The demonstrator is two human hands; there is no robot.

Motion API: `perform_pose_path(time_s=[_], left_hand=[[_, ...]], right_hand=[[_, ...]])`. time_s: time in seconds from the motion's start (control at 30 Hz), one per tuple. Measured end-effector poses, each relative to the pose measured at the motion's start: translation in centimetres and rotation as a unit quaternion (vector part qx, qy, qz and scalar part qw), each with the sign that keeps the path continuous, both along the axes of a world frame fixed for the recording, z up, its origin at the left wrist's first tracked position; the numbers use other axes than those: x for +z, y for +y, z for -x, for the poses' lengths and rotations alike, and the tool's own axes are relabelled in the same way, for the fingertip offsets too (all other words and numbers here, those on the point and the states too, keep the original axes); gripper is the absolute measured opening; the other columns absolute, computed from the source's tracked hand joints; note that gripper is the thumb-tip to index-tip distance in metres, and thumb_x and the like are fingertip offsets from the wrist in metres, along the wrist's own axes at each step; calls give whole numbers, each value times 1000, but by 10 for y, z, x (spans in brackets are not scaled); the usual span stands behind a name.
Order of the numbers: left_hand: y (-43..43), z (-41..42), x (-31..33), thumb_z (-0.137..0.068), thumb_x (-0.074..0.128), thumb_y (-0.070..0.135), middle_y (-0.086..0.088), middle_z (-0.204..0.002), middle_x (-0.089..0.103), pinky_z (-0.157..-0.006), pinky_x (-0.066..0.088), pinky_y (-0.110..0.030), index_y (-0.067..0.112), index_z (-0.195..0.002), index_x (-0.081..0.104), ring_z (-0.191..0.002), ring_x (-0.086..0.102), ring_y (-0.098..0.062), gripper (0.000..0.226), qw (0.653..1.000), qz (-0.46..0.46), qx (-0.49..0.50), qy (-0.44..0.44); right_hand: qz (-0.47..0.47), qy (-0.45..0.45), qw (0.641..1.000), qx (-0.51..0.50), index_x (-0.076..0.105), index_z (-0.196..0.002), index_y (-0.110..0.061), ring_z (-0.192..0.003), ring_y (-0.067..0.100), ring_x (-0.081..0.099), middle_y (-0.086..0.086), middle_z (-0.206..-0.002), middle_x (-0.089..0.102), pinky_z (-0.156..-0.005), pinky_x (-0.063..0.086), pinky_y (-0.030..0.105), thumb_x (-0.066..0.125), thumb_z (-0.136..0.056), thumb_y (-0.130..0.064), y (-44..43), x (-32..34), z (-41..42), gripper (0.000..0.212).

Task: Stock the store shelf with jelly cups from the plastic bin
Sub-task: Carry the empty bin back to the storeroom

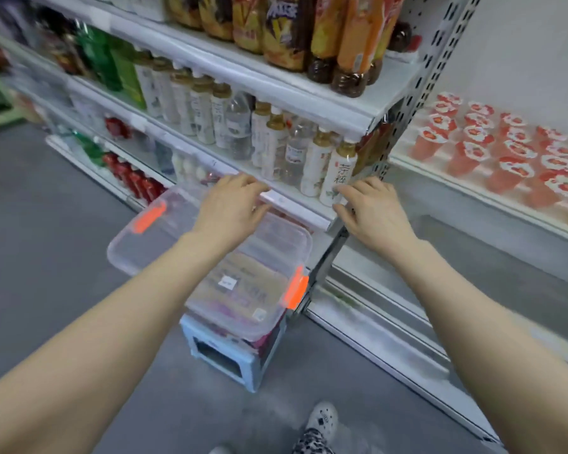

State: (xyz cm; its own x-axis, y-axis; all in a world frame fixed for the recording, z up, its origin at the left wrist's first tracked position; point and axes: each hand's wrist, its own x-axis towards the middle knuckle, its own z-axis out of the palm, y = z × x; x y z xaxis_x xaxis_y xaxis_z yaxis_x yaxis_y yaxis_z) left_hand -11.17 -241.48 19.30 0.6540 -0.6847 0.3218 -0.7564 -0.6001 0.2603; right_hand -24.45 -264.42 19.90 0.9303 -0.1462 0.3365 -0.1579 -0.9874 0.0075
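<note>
A clear plastic bin (164,244) with a lid and orange latches sits on a light blue stool (220,355) at the foot of the shelving. Through the lid a brown carton and dark red packs show. My left hand (230,208) hovers above the bin's far side with fingers loosely bent, holding nothing. My right hand (371,211) hangs by the shelf corner to the right of the bin, fingers relaxed and empty. Several red strawberry jelly cups (492,152) stand in rows on the white shelf (473,198) at the right.
The drinks shelving (295,208) runs from the upper left to the centre, packed with tea and water bottles. A perforated metal upright (430,70) divides it from the jelly shelf. Grey floor lies to the left and in front. A patterned shoe (318,424) is at the bottom.
</note>
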Motion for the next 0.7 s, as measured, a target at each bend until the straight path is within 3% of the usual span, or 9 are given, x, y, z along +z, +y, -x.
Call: perform_pose_path(time_s=[0.17,0.33,0.43,0.5,0.6,0.63,0.7], left_hand=[[90,8,-62,-90,63,30,-6,-121,61,-93,40,-41,18,-127,61,-112,53,-33,40,990,0,114,86],[133,25,-112,-84,66,48,-11,-130,54,-103,36,-39,15,-131,58,-121,46,-33,58,961,-49,195,188],[145,37,-133,-78,71,52,-16,-143,42,-107,37,-44,13,-133,54,-133,36,-34,69,943,-30,260,206],[146,45,-143,-75,73,53,-22,-153,25,-114,29,-47,12,-142,43,-141,25,-37,84,928,3,311,208],[139,57,-145,-75,75,51,-20,-158,9,-112,31,-43,12,-153,15,-142,24,-34,105,863,113,387,306],[137,60,-144,-77,75,48,-18,-156,16,-105,37,-39,12,-152,13,-137,33,-32,104,832,146,405,351],[137,62,-148,-82,72,38,-8,-131,49,-85,44,-30,12,-142,30,-112,55,-27,78,788,189,418,411]], right_hand=[[-42,108,993,29,59,-131,-18,-115,32,55,8,-124,65,-88,39,42,53,-93,-38,65,-59,-44,43],[-34,191,979,69,39,-148,-21,-129,33,44,8,-145,46,-101,35,44,52,-95,-37,87,-89,-99,57],[-39,224,972,53,27,-152,-19,-131,37,41,13,-150,36,-102,35,49,51,-95,-37,88,-103,-131,65],[-52,265,962,42,19,-154,-16,-134,40,38,17,-153,31,-104,34,51,50,-95,-38,88,-113,-148,70],[-53,292,954,31,22,-152,-11,-129,44,39,23,-146,35,-103,35,51,54,-95,-33,89,-126,-165,69],[-53,279,958,26,26,-149,-8,-125,45,42,25,-141,38,-100,38,52,56,-93,-29,89,-128,-170,67],[-64,256,964,12,36,-141,-4,-118,47,48,28,-133,43,-95,42,53,57,-91,-20,92,-127,-181,57]])
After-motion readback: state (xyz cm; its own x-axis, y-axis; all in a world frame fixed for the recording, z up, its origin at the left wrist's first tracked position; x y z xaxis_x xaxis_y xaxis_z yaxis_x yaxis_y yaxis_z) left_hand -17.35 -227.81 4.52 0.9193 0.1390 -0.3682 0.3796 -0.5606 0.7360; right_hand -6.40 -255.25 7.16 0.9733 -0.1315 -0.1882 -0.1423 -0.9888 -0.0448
